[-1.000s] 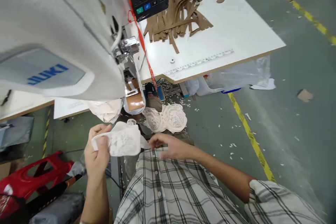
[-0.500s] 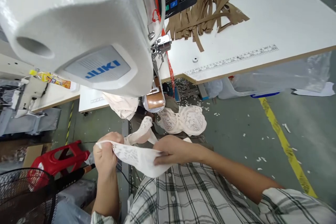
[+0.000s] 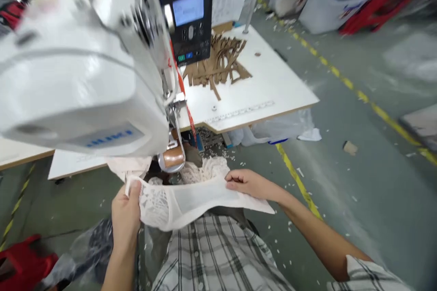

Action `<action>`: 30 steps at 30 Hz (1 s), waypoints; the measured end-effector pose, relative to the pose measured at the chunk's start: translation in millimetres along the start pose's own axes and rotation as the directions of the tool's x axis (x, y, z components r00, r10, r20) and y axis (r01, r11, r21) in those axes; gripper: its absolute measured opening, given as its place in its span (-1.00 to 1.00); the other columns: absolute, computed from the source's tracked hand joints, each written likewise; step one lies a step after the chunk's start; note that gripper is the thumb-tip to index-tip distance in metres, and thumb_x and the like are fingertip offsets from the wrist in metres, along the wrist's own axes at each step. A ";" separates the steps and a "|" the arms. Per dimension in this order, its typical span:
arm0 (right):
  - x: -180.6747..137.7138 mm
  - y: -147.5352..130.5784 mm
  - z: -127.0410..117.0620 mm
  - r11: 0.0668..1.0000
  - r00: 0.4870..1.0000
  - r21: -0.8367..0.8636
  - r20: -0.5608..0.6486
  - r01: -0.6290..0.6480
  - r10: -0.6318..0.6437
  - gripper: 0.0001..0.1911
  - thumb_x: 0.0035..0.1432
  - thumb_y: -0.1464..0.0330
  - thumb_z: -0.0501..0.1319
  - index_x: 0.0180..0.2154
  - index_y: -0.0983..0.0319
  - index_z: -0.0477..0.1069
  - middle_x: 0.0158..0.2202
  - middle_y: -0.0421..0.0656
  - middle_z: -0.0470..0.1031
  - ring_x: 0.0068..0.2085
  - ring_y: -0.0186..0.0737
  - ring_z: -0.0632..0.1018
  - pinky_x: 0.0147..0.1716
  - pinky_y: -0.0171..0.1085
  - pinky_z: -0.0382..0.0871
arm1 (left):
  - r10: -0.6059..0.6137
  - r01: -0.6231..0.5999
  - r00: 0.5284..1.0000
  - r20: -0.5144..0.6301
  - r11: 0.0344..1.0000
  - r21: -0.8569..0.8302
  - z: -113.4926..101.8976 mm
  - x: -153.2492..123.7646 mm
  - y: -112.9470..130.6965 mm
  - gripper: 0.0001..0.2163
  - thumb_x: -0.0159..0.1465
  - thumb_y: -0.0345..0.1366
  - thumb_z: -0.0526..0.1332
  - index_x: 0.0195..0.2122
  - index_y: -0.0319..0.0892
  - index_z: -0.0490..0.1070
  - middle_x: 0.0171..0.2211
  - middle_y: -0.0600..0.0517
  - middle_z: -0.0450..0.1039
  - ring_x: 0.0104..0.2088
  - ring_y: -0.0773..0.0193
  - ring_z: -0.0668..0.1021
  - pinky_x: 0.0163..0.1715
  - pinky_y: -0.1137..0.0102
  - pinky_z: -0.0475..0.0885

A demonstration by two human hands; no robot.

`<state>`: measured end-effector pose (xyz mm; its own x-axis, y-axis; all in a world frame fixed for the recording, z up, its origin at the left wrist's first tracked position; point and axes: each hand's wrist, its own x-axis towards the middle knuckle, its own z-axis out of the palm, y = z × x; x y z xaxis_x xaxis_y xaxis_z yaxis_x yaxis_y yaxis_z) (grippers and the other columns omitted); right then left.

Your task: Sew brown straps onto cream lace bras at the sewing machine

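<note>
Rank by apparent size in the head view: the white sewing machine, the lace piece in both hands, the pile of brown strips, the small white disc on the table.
Sewing machine, though nearness may exaggerate it
Lace piece
Pile of brown strips
Small white disc

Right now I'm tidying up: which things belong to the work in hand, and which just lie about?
Likely the work:
lace cloth, in left hand and right hand
sewing machine
lace bundle

Apparently lying about:
brown strips on table
brown scrap on floor

The person wears a white shirt [image 3: 218,259] with dark plaid lines, small round buttons [image 3: 196,253] down its front, the right sleeve [image 3: 367,276] ending near the elbow
</note>
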<state>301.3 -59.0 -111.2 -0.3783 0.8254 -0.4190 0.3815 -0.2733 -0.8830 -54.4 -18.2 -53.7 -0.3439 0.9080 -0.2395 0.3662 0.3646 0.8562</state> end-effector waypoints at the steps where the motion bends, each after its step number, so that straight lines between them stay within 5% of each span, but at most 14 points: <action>1: 0.7 -2.6 -13.2 0.998 0.998 -0.063 -0.056 0.004 -0.007 -0.55 0.28 -0.01 0.10 -0.29 0.24 0.46 -0.44 -0.21 0.39 -0.43 -0.31 0.34 -0.43 -0.30 0.15 | 0.007 -0.014 0.997 0.082 0.997 0.081 6.3 -2.7 -0.9 -0.57 0.18 0.14 0.28 -0.41 -0.19 0.46 -0.52 0.09 0.42 -0.51 0.30 0.40 -0.51 0.47 0.26; 3: 12.2 -12.2 -46.2 0.981 0.964 -0.193 -0.259 0.014 -0.065 -0.58 0.30 0.02 0.08 -0.23 0.23 0.47 -0.38 -0.17 0.47 -0.38 -0.26 0.40 -0.39 -0.28 0.20 | 0.045 -0.096 0.958 0.283 0.981 0.169 22.0 -10.8 -2.3 -0.54 0.19 0.17 0.24 -0.52 -0.18 0.38 -0.58 0.09 0.34 -0.52 0.29 0.36 -0.51 0.46 0.23; 6: 55.2 -38.0 -104.6 0.921 0.791 -0.386 -0.579 -0.052 -0.198 -0.63 0.33 0.09 0.07 -0.15 0.23 0.45 -0.29 -0.14 0.51 -0.28 -0.23 0.47 -0.28 -0.27 0.28 | 0.136 -0.241 0.849 0.510 0.959 0.146 47.4 -26.9 -0.9 -0.51 0.24 0.18 0.14 -0.58 -0.14 0.25 -0.62 0.09 0.25 -0.54 0.27 0.33 -0.51 0.43 0.20; 9: 118.2 -69.0 -155.8 0.863 0.685 -0.480 -0.682 -0.158 -0.255 -0.68 0.35 0.19 0.05 -0.11 0.25 0.44 -0.14 -0.07 0.53 -0.15 -0.19 0.49 -0.19 -0.25 0.30 | 0.182 -0.301 0.782 0.596 0.948 0.106 64.3 -40.7 3.3 -0.52 0.27 0.18 0.08 -0.57 -0.12 0.19 -0.59 0.07 0.23 -0.52 0.24 0.33 -0.48 0.39 0.18; 13: 197.5 -99.7 -196.0 0.809 0.658 -0.532 -0.706 -0.250 -0.261 -0.67 0.34 0.30 0.05 -0.01 0.32 0.44 0.05 0.10 0.45 0.00 -0.05 0.46 -0.08 -0.17 0.29 | 0.182 -0.269 0.779 0.601 0.962 0.057 71.1 -48.6 1.6 -0.49 0.28 0.22 0.05 -0.55 -0.12 0.15 -0.57 0.07 0.18 -0.49 0.24 0.29 -0.45 0.37 0.14; 17: 241.5 -112.9 -214.0 0.735 0.682 -0.612 -0.672 -0.291 -0.290 -0.71 0.27 0.40 0.14 -0.02 0.37 0.47 0.08 0.19 0.41 0.11 0.06 0.38 0.07 -0.11 0.23 | 0.104 -0.172 0.817 0.567 0.983 0.067 70.2 -45.5 -8.5 -0.42 0.23 0.35 0.02 -0.54 -0.12 0.08 -0.58 0.12 0.05 -0.50 0.29 0.22 -0.44 0.37 0.04; 20: 249.1 -110.8 -220.8 0.700 0.696 -0.647 -0.651 -0.301 -0.302 -0.78 0.27 0.39 0.15 -0.14 0.36 0.49 -0.02 0.16 0.47 0.09 0.07 0.40 0.07 -0.11 0.24 | 0.106 -0.161 0.810 0.576 0.986 0.045 66.4 -40.5 -11.5 -0.37 0.17 0.42 0.00 -0.54 -0.12 0.07 -0.57 0.14 0.01 -0.50 0.32 0.19 -0.42 0.38 0.01; 25: 228.7 -90.2 -234.3 0.694 0.694 -0.670 -0.632 -0.264 -0.346 -0.72 0.33 0.37 0.06 0.00 0.26 0.42 0.04 0.03 0.48 0.09 -0.06 0.41 0.10 -0.20 0.24 | 0.086 -0.119 0.829 0.553 0.993 0.024 61.9 -40.3 -10.3 -0.41 0.22 0.36 0.03 -0.52 -0.13 0.12 -0.56 0.14 0.02 -0.50 0.33 0.16 -0.45 0.39 -0.01; 30: 200.5 -66.9 -258.6 0.799 0.618 -0.484 -0.763 -0.356 -0.187 -0.72 0.16 0.45 0.20 -0.06 0.33 0.45 0.05 0.16 0.45 0.09 0.08 0.44 0.08 -0.09 0.26 | 0.172 -0.203 0.824 0.540 0.979 -0.002 63.3 -46.6 -15.3 -0.45 0.28 0.28 0.04 -0.53 -0.15 0.14 -0.56 0.13 0.05 -0.48 0.33 0.16 -0.43 0.39 0.02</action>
<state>418.0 252.5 -81.4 0.3384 0.9385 0.0680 0.8481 -0.2729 -0.4542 10.8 -53.0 -84.7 0.2467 0.9223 -0.2976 0.4261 0.1726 0.8881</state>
